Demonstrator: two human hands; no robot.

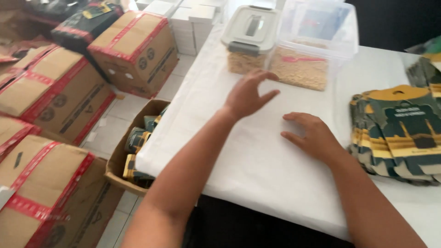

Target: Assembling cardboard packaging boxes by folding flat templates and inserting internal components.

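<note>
My left hand (248, 94) hovers over the white-covered table (257, 156) with fingers spread, holding nothing, just short of a clear tub (301, 69) filled with pale grain and a pink scoop. Next to that tub stands a second container of grain with a grey latched lid (250, 27). My right hand (312, 135) rests palm down on the cloth, fingers apart and empty. A fanned stack of flat green and yellow pouches (399, 131) lies right of that hand.
An open cardboard box (138, 138) with more pouches sits on the floor at the table's left edge. Taped brown cartons (133, 50) are piled on the left. White boxes (183, 23) are stacked at the back.
</note>
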